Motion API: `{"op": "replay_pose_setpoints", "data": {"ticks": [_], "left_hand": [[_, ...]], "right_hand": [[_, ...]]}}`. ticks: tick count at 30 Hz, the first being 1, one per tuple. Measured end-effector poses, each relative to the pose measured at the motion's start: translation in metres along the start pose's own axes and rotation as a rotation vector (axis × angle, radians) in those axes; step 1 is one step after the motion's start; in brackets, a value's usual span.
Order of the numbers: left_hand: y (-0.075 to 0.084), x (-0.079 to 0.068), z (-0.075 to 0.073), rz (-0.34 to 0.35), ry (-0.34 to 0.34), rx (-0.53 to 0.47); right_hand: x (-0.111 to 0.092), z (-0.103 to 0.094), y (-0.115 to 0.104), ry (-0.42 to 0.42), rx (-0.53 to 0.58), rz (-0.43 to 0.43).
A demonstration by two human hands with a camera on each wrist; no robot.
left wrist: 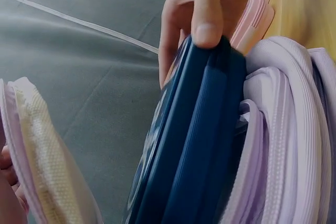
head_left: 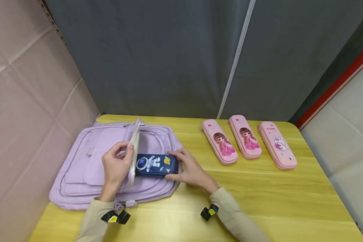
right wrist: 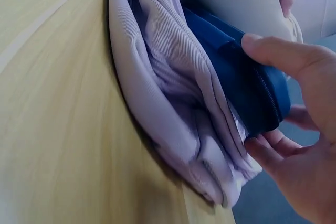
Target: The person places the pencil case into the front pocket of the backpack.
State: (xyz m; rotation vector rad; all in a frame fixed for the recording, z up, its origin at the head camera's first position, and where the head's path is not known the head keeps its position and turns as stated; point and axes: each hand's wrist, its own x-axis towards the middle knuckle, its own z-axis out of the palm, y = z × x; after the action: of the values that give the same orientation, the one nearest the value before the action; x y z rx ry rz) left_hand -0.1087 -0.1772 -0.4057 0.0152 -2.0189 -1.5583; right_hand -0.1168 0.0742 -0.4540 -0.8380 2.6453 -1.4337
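A lilac backpack [head_left: 103, 134] lies on its back on the wooden table, its top toward the right. My left hand [head_left: 116, 164] pinches the edge of its raised front flap [head_left: 134, 154], whose cream lining shows in the left wrist view. With fingers and thumb at its right end, my right hand [head_left: 190, 169] grips a navy pencil case [head_left: 157, 165] printed with an astronaut and planets. The far end of the case is hidden behind the flap, inside the pocket opening. In the right wrist view, the thumb presses on one side of the case [right wrist: 247, 87], near its zipper.
Three pink pencil cases lie at the back right: two with a doll print, the left one [head_left: 220, 142] and the middle one [head_left: 245, 136], and one with a rabbit [head_left: 277, 145]. A grey curtain [head_left: 157, 60] hangs behind the yellow wooden table [head_left: 260, 195].
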Motion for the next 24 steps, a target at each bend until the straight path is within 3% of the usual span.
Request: {"op": "replay_pose_setpoints", "data": {"ticks": [6, 15, 24], "left_hand": [[0.001, 0.000, -0.001, -0.001, 0.007, 0.011], [0.002, 0.000, -0.001, -0.016, 0.025, 0.014], [0.001, 0.000, -0.005, -0.057, 0.068, -0.034]], "right_hand": [[0.013, 0.011, -0.011, 0.006, -0.042, 0.008], [0.032, 0.034, -0.022, -0.029, -0.056, -0.048], [0.034, 0.054, -0.032, -0.077, 0.212, 0.061]]}}
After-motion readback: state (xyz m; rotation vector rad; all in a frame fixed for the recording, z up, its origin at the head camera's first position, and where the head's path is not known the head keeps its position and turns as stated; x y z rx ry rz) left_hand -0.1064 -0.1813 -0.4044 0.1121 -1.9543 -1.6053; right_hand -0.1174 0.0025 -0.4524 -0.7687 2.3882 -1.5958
